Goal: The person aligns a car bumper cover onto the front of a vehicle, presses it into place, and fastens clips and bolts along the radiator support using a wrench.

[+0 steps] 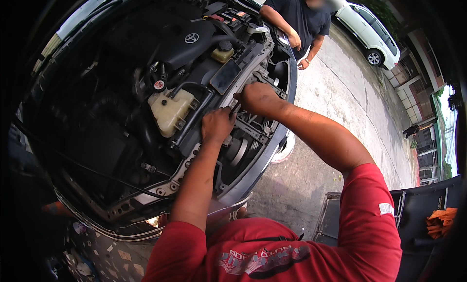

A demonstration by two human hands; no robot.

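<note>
Both my hands meet over the front crossmember of a car's open engine bay. My right hand is closed in a fist above the metal brackets behind the bumper. Something small and dark shows at its thumb side, too little to name. My left hand rests at the crossmember, fingers curled and pointing toward the right hand; what they hold is hidden. Just beyond my hands lies a dark, flat, phone-like rectangle. A whitish plastic reservoir with a black cap sits left of my left hand.
A black engine cover and hoses fill the bay. The bumper edge curves along my right. Another person leans at the car's far corner. A white car stands on the concrete. Orange cloth hangs at the lower right.
</note>
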